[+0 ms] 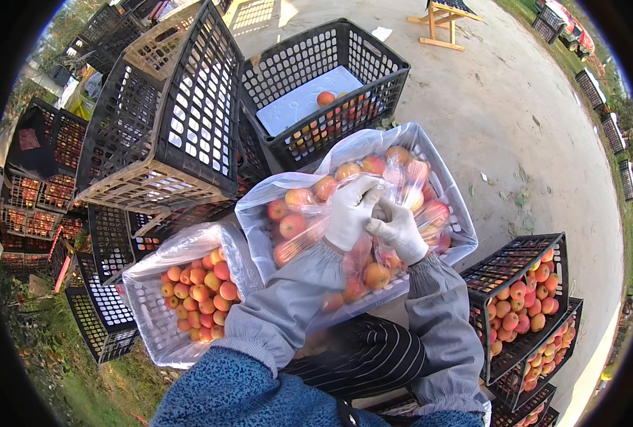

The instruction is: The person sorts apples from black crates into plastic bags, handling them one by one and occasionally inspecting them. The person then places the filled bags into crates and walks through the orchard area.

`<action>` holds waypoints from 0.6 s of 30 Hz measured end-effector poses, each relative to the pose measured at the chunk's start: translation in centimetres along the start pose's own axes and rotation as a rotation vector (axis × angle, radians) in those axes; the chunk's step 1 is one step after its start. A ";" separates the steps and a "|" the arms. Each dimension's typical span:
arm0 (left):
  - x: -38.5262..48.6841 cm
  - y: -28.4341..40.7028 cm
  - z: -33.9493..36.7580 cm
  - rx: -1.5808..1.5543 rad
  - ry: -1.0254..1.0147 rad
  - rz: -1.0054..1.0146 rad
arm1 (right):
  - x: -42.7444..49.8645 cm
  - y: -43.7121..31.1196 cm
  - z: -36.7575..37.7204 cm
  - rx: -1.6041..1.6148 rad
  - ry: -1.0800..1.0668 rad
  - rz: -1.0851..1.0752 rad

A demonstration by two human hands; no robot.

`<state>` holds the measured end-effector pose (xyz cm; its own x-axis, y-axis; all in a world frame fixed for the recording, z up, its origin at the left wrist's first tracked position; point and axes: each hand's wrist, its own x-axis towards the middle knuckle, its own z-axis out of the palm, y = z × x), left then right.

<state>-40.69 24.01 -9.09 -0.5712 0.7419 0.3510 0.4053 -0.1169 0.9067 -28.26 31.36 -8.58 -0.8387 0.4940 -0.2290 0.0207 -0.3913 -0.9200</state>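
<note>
Before me stands a white plastic crate [464, 233] lined with clear plastic film and filled with red-yellow apples [293, 226]. Gathered clear plastic film [316, 228] lies over part of the apples. My left hand [352, 211], in a white glove, is closed on the film above the middle of the crate. Against it, my right hand [399, 227], gloved too, pinches the same film, its fingertips close to those of the left. What lies between the fingertips is partly hidden.
At the left is a second film-lined crate [140, 320] of smaller apples. An open black crate [402, 72] with some apples stands beyond. Stacked black crates [159, 155] rise at the upper left; more crates of apples [562, 272] stand at the right. A wooden stool [442, 24] is farther off.
</note>
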 end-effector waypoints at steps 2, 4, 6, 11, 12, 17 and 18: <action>1.6 -1.0 0.2 0.314 -0.094 0.103 | 0.3 0.5 0.1 0.088 0.002 -0.006; 3.0 -1.7 -0.7 0.343 -0.123 0.265 | 0.6 0.7 -0.5 0.116 0.054 0.087; 2.9 -1.8 -2.0 0.047 -0.173 0.166 | 0.9 0.7 -1.1 0.069 0.061 0.027; -4.0 -1.9 -4.0 0.626 -0.495 0.095 | 1.8 0.9 -0.2 -0.082 0.152 -0.099; -5.0 -2.6 -3.5 0.347 -0.360 0.075 | 2.3 1.4 0.7 -0.110 0.174 -0.139; -4.9 -6.7 -2.7 -0.753 0.054 -0.726 | 2.1 0.9 1.0 0.431 0.395 -0.258; -4.6 -7.2 -2.2 -0.830 0.115 -0.746 | 2.1 0.8 1.3 0.289 0.344 -0.267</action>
<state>-42.60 19.98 -16.71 -0.5522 0.7496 -0.3650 -0.6431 -0.1044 0.7586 -30.73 31.06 -9.41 -0.5661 0.8133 -0.1343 -0.3613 -0.3913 -0.8464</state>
